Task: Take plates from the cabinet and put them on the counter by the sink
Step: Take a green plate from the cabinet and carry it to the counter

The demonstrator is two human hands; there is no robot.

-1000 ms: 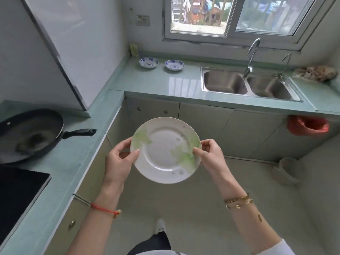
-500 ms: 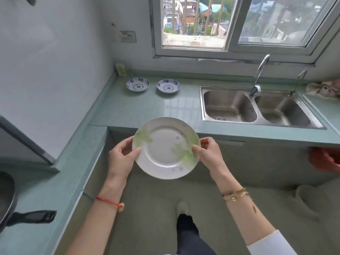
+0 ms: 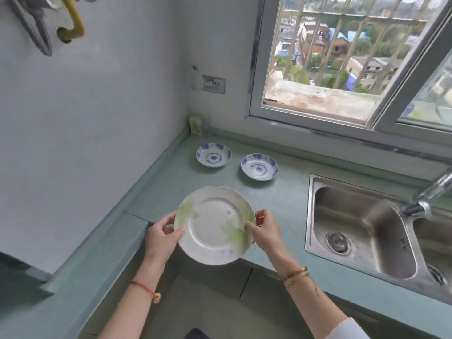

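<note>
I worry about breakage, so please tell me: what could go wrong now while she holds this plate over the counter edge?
The plate is held only at its rim by the left hand and right hand, so it might slip. Part of it hangs past the counter edge, above the floor. Set down carelessly, it could knock the nearer blue bowl.

A home kitchen, green table (image 3: 281,216) along the walls, steel double sink (image 3: 362,231) with tap (image 3: 433,189), patterned bowls (image 3: 213,155), barred window (image 3: 342,57) overlooking rooftops

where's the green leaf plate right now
In the head view, the plate is centre frame, held between the left hand and right hand, above the counter edge.
</note>
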